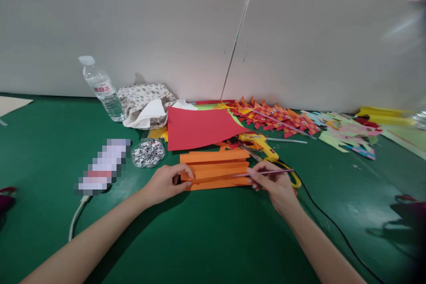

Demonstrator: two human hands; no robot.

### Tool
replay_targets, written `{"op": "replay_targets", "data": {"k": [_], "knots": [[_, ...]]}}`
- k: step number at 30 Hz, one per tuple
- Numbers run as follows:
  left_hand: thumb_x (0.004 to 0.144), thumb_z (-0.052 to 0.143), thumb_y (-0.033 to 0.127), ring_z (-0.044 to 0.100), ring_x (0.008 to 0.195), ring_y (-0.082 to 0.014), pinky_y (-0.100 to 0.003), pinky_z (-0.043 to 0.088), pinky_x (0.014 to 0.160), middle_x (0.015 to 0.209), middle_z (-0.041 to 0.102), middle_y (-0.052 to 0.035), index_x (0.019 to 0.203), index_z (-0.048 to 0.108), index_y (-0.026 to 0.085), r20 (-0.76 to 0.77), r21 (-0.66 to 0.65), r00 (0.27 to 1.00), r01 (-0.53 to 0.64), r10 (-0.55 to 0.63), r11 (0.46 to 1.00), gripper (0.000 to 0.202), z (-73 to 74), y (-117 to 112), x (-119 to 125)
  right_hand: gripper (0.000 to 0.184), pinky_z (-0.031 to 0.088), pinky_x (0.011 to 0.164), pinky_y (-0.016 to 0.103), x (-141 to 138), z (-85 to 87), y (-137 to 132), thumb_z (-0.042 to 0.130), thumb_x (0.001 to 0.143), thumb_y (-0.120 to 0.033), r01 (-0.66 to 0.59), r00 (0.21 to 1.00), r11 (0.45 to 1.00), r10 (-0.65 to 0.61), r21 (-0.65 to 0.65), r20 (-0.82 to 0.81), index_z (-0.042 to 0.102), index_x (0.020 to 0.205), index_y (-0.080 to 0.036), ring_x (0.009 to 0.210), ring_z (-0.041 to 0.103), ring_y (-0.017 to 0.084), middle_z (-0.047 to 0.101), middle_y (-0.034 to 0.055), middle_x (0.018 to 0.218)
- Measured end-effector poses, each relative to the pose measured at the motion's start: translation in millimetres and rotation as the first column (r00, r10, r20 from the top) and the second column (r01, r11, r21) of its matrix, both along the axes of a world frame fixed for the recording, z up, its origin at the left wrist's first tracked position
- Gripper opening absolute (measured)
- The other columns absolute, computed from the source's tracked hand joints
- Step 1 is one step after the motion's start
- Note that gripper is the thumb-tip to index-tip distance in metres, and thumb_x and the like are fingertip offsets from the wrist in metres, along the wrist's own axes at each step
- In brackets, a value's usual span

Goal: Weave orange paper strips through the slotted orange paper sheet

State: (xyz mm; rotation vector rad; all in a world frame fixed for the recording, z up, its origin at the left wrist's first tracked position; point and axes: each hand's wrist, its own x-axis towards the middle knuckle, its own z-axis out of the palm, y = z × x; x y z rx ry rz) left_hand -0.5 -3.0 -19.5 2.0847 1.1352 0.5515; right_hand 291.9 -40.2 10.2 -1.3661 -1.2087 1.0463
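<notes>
Hands [169, 184] [272, 182] flank orange paper [216, 171], forearms [108, 226] angled inward.

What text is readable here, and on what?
"白": middle of the large red characters on the plastic water bottle; its neighbours are too blurred to be sure.
Smaller print above it: too small to read.
Pixelated slab on the white cable: nothing legible.
No other text readable.

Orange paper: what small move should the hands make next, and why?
Perhaps slide the purple stick along a fold of the orange paper: the right hand holds the stick over the right end, while the left hand touches the left end.
</notes>
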Motion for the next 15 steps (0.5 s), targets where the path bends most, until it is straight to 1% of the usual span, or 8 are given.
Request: {"op": "replay_targets", "data": {"k": [2, 3, 6, 9, 15], "knots": [[0.081, 0.057, 0.027, 0.041, 0.045, -0.0074, -0.017, 0.027, 0.045, 0.055, 0.051, 0.0069, 0.087, 0.060, 0.023, -0.002, 0.001, 1.000, 0.001, -0.001, 1.000, 0.008, 0.8, 0, 0, 0.029, 0.045, 0.045, 0.025, -23, -1.3, -3, 0.073, 0.070, -0.046, -0.090, 0.996, 0.995, 0.089, -0.033, -0.032, 0.061, 0.069, -0.020, 0.047, 0.056, 0.013, 0.067, 0.0029, 0.059], [0.081, 0.057, 0.027, 0.041, 0.044, -0.0075, -0.017, 0.027, 0.045, 0.054, 0.049, 0.0072, 0.087, 0.060, 0.023, -0.005, 0.002, 1.000, 0.002, -0.002, 1.000, 0.008, 1.1, 0, 0, 0.030, 0.045, 0.044, 0.024, -33, -1.8, -4, 0.071, 0.071, -0.048, -0.131, 0.989, 0.991, 0.128, -0.037, -0.069, 0.060, 0.069, -0.020, 0.046, 0.056, 0.013, 0.068, 0.0033, 0.060], [0.080, 0.058, 0.028, 0.040, 0.044, -0.0080, -0.017, 0.025, 0.044, 0.051, 0.044, 0.0077, 0.088, 0.061, 0.023, -0.012, 0.008, 1.000, -0.001, 0.001, 1.000, 0.010, 1.8, 0, 0, 0.027, 0.044, 0.046, 0.023, -55, -3.4, -2, 0.067, 0.076, -0.044, -0.250, 0.966, 0.966, 0.244, -0.070, -0.085, 0.060, 0.072, -0.019, 0.050, 0.058, 0.012, 0.069, 0.0035, 0.064], [0.080, 0.059, 0.028, 0.039, 0.045, -0.0082, -0.017, 0.024, 0.045, 0.050, 0.042, 0.0079, 0.089, 0.061, 0.023, -0.012, 0.005, 1.000, -0.002, 0.002, 1.000, 0.011, 1.6, 0, 0, 0.024, 0.044, 0.047, 0.021, -63, -5.6, 2, 0.066, 0.077, -0.041, -0.293, 0.956, 0.950, 0.288, -0.110, -0.064, 0.058, 0.073, -0.019, 0.051, 0.058, 0.011, 0.068, 0.0025, 0.064], [0.080, 0.057, 0.025, 0.039, 0.045, -0.0079, -0.017, 0.024, 0.046, 0.051, 0.043, 0.0080, 0.088, 0.062, 0.023, 0.005, 0.000, 1.000, 0.010, -0.010, 1.000, 0.010, 1.5, 0, -1, 0.024, 0.044, 0.045, 0.021, -65, -13.0, 8, 0.064, 0.079, -0.041, -0.328, 0.944, 0.938, 0.323, -0.109, -0.062, 0.058, 0.074, -0.018, 0.052, 0.059, 0.011, 0.068, 0.0026, 0.064]]}}
